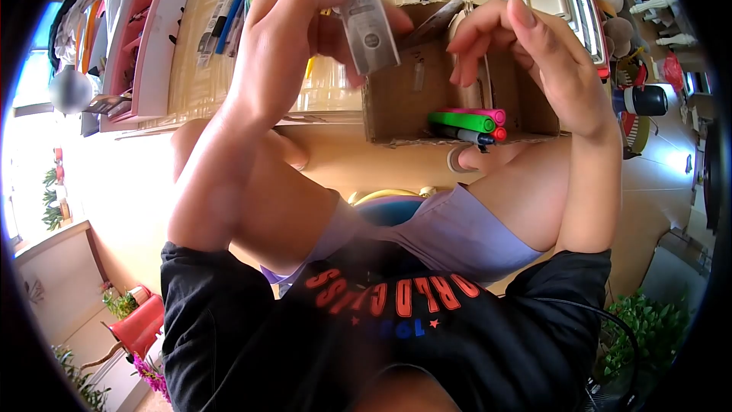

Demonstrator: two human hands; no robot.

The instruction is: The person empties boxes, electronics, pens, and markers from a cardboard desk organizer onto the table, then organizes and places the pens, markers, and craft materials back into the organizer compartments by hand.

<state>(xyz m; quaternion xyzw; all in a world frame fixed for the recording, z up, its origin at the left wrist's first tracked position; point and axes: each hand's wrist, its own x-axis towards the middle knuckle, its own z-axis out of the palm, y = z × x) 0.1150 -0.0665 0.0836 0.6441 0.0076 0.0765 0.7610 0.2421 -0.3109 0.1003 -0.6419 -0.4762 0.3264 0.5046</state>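
Observation:
My left hand is closed around a narrow, clear plastic piece with round dark marks, perhaps a ruler or slim case. It is held up beside the left wall of an open cardboard box. My right hand hangs over the right part of that box, fingers curved and apart from the thumb, with nothing visible in it. Inside the box lie a green marker, a pink marker and a dark pen. A flat grey thing leans at the box's back edge.
Several pens lie on the table at the left. Beyond them stands a pink and white drawer unit. Books or boxes stand upright at the right, with a dark cylinder nearby. My legs are under the table's edge.

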